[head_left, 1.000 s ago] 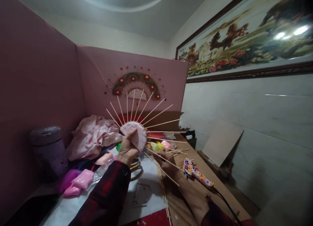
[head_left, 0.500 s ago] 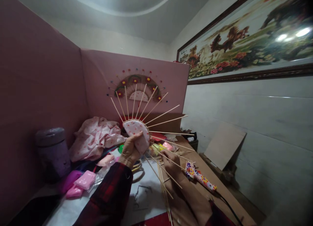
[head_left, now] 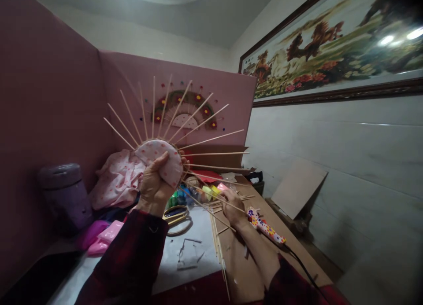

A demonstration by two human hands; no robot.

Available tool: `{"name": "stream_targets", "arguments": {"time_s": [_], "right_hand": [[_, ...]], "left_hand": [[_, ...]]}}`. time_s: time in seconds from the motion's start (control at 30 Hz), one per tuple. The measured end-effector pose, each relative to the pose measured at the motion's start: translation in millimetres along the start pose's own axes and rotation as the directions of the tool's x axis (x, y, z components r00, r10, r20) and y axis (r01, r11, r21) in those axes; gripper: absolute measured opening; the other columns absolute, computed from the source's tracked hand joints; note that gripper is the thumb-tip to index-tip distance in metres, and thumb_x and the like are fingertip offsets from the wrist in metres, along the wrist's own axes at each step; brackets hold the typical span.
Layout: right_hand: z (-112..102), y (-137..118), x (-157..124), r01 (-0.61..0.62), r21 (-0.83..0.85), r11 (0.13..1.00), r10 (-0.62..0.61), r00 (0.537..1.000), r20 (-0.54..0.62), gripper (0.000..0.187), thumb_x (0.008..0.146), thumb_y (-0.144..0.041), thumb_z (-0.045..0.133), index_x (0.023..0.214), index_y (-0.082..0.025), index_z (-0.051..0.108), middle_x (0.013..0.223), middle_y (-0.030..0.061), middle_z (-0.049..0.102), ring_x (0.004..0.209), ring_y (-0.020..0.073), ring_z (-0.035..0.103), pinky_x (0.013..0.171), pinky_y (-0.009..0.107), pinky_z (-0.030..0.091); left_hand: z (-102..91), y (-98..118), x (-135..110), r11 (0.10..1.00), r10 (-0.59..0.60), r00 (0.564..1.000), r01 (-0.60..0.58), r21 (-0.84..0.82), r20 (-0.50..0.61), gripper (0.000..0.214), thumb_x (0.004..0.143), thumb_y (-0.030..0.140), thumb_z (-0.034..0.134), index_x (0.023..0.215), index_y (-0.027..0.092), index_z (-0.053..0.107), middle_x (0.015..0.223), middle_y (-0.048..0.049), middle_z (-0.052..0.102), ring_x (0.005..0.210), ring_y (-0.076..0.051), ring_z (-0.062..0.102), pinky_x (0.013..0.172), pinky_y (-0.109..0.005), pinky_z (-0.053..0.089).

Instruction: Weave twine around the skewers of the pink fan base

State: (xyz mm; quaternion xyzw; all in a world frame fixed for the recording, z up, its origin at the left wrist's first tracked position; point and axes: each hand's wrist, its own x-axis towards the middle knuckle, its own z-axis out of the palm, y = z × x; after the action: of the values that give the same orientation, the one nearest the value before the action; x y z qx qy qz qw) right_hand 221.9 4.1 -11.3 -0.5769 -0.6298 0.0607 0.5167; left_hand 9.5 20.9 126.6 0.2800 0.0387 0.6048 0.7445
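My left hand grips a half-round piece covered in white cloth with pink dots, thumb across its front. Thin wooden sticks fan out from its curved edge, spreading up and to the right. Behind the lower sticks, my right hand is down over the table with its fingers curled. It is beside a heap of loose wooden sticks; whatever its fingertips hold is hidden. More loose sticks lie lengthwise on the table, left of my right forearm.
A flower-patterned glue gun with a black cord lies right of my right hand. Embroidery hoops, dotted cloth, pink packets and a lidded purple bottle are to the left. A finished fan hangs on the pink panel.
My left hand has moved left and up with the stick fan, which has tilted anticlockwise. My right hand has shifted slightly up and right towards the loose sticks. The view has tipped downward a little.
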Motion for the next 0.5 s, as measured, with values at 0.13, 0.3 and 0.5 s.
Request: {"name": "stream_targets", "arguments": {"time_s": [0.13, 0.3, 0.5], "right_hand": [[7.5, 25.5, 15.7, 0.033, -0.143, 0.989, -0.038, 0.999, -0.032, 0.015, 0.075, -0.024, 0.052, 0.085, -0.018, 0.061, 0.087, 0.0067, 0.058, 0.079, 0.0172, 0.053, 0.071, 0.027, 0.04], [6.5, 31.7, 15.8, 0.018, -0.2, 0.98, -0.016, 1.0, 0.009, 0.029, 0.069, -0.022, 0.059, 0.098, -0.019, 0.061, 0.096, 0.0072, 0.058, 0.088, 0.0189, 0.053, 0.08, 0.031, 0.041], [-4.8, -15.6, -16.9, -0.032, 0.301, 0.953, -0.039, 0.973, 0.227, 0.034, 0.073, -0.028, 0.055, 0.107, -0.027, 0.058, 0.103, 0.0044, 0.059, 0.099, 0.019, 0.053, 0.086, 0.035, 0.042]], "left_hand": [[7.0, 6.6, -6.1, 0.996, 0.086, 0.996, -0.086, 0.017, 0.008, 0.015, 0.077, 0.015, 0.049, 0.083, 0.011, 0.062, 0.081, -0.0073, 0.068, 0.071, -0.019, 0.064, 0.072, -0.039, 0.053], [9.6, 7.7, -6.6, 0.992, 0.125, 0.992, -0.124, 0.02, -0.032, 0.014, 0.075, 0.013, 0.05, 0.083, 0.011, 0.062, 0.081, -0.0073, 0.069, 0.074, -0.018, 0.064, 0.072, -0.036, 0.053], [1.1, -7.5, 3.0, 0.998, 0.049, 0.992, -0.044, 0.048, -0.117, 0.009, 0.072, 0.01, 0.053, 0.078, 0.011, 0.06, 0.071, -0.0061, 0.068, 0.066, -0.018, 0.065, 0.07, -0.038, 0.054]]}}
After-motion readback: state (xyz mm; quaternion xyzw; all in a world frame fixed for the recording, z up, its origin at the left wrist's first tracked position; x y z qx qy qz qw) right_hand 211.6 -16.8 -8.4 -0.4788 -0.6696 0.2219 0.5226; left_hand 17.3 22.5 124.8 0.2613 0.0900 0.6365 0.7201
